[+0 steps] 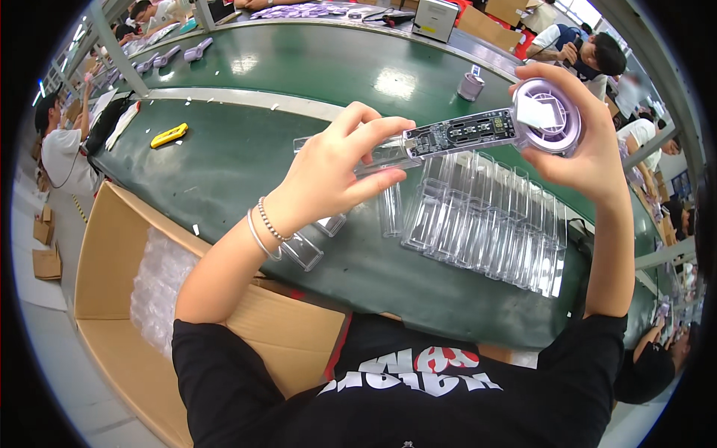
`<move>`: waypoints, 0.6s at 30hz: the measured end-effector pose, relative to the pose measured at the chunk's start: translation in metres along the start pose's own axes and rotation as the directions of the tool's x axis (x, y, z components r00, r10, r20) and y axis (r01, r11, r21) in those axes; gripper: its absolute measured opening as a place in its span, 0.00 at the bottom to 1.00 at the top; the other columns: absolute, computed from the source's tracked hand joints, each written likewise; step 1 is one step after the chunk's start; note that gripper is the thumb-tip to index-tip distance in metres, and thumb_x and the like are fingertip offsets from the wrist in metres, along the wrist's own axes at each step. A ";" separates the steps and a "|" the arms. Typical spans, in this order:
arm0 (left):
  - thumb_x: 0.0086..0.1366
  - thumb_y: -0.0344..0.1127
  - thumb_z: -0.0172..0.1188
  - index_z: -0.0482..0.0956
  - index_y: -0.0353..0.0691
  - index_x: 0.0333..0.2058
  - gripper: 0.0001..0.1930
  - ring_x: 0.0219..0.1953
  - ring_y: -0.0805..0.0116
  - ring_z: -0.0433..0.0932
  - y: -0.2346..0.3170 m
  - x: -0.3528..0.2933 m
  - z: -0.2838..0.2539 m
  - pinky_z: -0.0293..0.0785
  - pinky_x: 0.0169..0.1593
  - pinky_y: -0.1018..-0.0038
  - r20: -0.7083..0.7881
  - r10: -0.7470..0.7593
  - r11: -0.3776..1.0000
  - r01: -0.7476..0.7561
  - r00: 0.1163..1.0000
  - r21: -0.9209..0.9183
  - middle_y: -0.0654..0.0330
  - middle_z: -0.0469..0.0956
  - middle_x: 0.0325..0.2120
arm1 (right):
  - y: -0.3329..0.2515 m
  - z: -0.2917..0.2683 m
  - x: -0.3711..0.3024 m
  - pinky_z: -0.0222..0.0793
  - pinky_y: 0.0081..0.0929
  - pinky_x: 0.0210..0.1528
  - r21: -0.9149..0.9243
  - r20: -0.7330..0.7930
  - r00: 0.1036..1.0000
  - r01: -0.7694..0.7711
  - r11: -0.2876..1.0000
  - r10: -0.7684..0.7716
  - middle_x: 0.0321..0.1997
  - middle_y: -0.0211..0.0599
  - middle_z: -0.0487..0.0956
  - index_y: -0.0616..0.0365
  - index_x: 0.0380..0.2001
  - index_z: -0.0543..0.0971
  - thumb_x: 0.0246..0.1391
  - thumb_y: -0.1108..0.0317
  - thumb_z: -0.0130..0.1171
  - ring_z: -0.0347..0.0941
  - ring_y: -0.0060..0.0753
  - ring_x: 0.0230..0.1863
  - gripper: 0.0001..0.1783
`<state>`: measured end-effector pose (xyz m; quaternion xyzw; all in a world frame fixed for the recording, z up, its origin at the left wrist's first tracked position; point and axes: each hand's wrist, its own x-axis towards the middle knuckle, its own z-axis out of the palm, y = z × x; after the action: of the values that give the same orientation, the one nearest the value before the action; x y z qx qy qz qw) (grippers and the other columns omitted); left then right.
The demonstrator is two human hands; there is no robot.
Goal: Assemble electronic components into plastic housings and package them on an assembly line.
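Observation:
Both my hands are raised over the green work surface (347, 272). My right hand (590, 142) is wrapped round the round lilac head of a handheld fan (573, 123). The fan's handle points left, with a dark circuit board (463, 134) showing along it. My left hand (321, 168) grips a clear plastic tube (387, 154) between thumb and fingers. The tube's end meets the tip of the fan's handle; how far it overlaps I cannot tell. Below, rows of similar clear tubes (485, 231) lie side by side. A few loose ones (302, 252) lie by my left forearm.
An open cardboard box (112, 261) with clear plastic pieces (160, 287) stands at the left. A yellow utility knife (169, 135) lies at the far left. Another lilac fan part (471, 84) stands on the green belt (321, 63). Several people work around the line.

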<state>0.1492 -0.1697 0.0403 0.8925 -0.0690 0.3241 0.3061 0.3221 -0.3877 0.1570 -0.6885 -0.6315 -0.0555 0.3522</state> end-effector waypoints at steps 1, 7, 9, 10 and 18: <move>0.50 0.39 0.68 0.74 0.45 0.48 0.25 0.24 0.70 0.74 0.000 -0.001 -0.001 0.74 0.29 0.75 -0.021 0.020 0.993 -0.017 1.000 0.114 0.62 0.73 0.33 | -0.003 0.002 0.003 0.67 0.20 0.48 -0.033 0.021 0.999 0.026 0.999 -0.025 0.38 0.32 0.77 0.60 0.45 0.74 0.29 0.72 0.63 0.73 0.21 0.42 0.31; 0.49 0.41 0.69 0.74 0.47 0.48 0.26 0.24 0.69 0.75 -0.003 -0.002 -0.005 0.73 0.28 0.74 -0.208 0.109 0.990 -0.086 0.972 0.114 0.64 0.76 0.30 | -0.004 0.007 0.017 0.69 0.21 0.46 -0.003 -0.020 0.993 0.115 0.993 -0.115 0.36 0.33 0.77 0.60 0.45 0.73 0.29 0.72 0.63 0.74 0.22 0.39 0.31; 0.49 0.41 0.69 0.74 0.47 0.48 0.26 0.24 0.69 0.76 -0.005 -0.003 -0.006 0.74 0.28 0.74 -0.206 0.123 0.988 -0.100 0.971 0.116 0.63 0.76 0.30 | -0.011 0.004 0.017 0.64 0.21 0.53 -0.137 0.064 0.997 0.062 0.989 -0.053 0.42 0.36 0.77 0.63 0.48 0.71 0.29 0.70 0.60 0.73 0.24 0.46 0.34; 0.48 0.41 0.69 0.74 0.47 0.48 0.26 0.24 0.68 0.76 -0.005 -0.003 -0.005 0.74 0.28 0.73 -0.201 0.138 0.987 -0.117 0.970 0.113 0.63 0.77 0.31 | -0.014 0.004 0.019 0.65 0.22 0.52 -0.189 0.079 0.993 0.107 0.976 -0.093 0.42 0.36 0.77 0.62 0.47 0.72 0.28 0.70 0.61 0.73 0.25 0.45 0.33; 0.48 0.42 0.71 0.73 0.35 0.46 0.28 0.34 0.57 0.80 0.000 -0.010 0.012 0.76 0.37 0.70 -0.101 0.040 0.996 -0.048 0.994 -0.073 0.50 0.79 0.33 | 0.000 0.086 0.022 0.70 0.23 0.41 0.324 0.183 0.979 -0.146 0.935 0.089 0.34 0.36 0.78 0.63 0.41 0.75 0.34 0.53 0.71 0.74 0.24 0.36 0.32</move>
<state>0.1477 -0.1774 0.0265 0.8613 -0.0855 0.3720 0.3355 0.2943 -0.3216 0.1043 -0.6573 -0.6162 0.1313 0.4136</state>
